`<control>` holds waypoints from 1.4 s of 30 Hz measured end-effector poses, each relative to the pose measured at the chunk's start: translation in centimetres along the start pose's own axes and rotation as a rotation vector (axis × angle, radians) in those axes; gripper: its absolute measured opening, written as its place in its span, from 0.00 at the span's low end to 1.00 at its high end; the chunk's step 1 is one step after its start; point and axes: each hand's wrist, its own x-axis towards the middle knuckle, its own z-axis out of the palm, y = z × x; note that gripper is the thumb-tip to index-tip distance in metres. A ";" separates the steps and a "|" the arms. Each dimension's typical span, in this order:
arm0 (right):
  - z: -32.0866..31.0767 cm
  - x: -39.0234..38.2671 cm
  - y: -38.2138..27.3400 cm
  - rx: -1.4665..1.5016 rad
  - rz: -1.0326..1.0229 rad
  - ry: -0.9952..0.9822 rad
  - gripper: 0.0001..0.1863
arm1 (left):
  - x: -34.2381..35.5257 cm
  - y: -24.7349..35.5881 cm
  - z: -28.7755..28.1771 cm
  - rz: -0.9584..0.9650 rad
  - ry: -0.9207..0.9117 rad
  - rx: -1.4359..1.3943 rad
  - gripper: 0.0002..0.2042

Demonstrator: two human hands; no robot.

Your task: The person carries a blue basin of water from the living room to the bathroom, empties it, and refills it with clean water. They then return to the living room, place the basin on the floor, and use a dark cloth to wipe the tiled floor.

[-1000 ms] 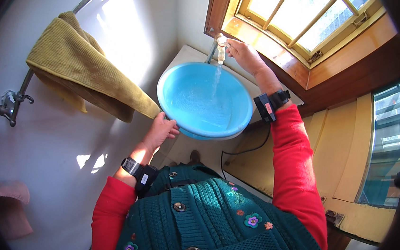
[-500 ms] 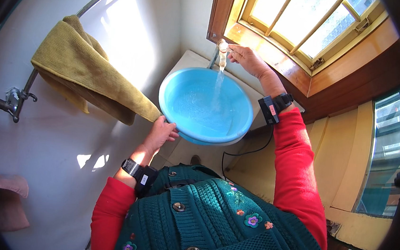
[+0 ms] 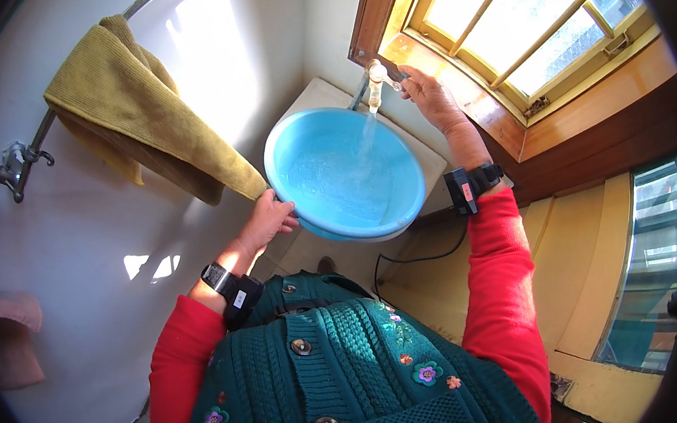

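Note:
Water runs from a tap (image 3: 375, 86) into a light blue plastic basin (image 3: 342, 188) on a pale ledge (image 3: 432, 157). My right hand (image 3: 436, 103) is at the tap, fingers curled on its small handle. My left hand (image 3: 267, 223) grips the basin's near-left rim, thumb at the edge and fingers along the outside. Right beside that hand hangs the tapering end of a mustard-yellow towel (image 3: 130, 105), draped over a metal rail on the left wall. Both wrists wear dark strapped devices.
A wood-framed window (image 3: 514, 46) is above and right of the tap. A cream panel door with glass (image 3: 583, 265) stands at the right. A dark cable (image 3: 423, 259) hangs below the ledge. A pink cloth (image 3: 6, 327) is at lower left, and pipework (image 3: 12, 167) is on the left wall.
My right hand has shifted slightly rightward at the tap, its fingers now at the handle's side. My left hand stays on the basin rim. Water runs throughout; the view moves slightly.

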 end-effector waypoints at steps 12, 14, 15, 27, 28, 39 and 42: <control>0.5 2.3 -1.7 -0.524 -0.375 -0.150 0.22 | 0.5 -0.8 -0.4 0.008 -0.015 -0.027 0.16; 0.6 2.5 -2.0 -0.645 -0.387 -0.160 0.22 | 0.5 -1.0 -0.4 0.006 -0.024 -0.037 0.17; 0.5 2.6 -2.0 -0.633 -0.384 -0.173 0.23 | 0.5 -1.0 -0.5 0.003 -0.018 -0.029 0.17; 1.2 3.9 0.1 -0.825 -0.567 -0.088 0.24 | 0.6 -0.6 0.2 -0.080 0.071 0.019 0.25; 1.2 4.0 0.2 -0.796 -0.605 -0.072 0.24 | 0.7 -0.6 0.3 -0.090 0.066 0.014 0.26; 0.8 3.7 -0.5 -0.688 -0.539 -0.155 0.23 | 1.3 -0.5 1.2 -0.156 0.063 -0.073 0.33; 0.8 3.8 -0.4 -0.706 -0.540 -0.154 0.23 | 1.4 -0.2 1.4 -0.150 0.030 -0.093 0.33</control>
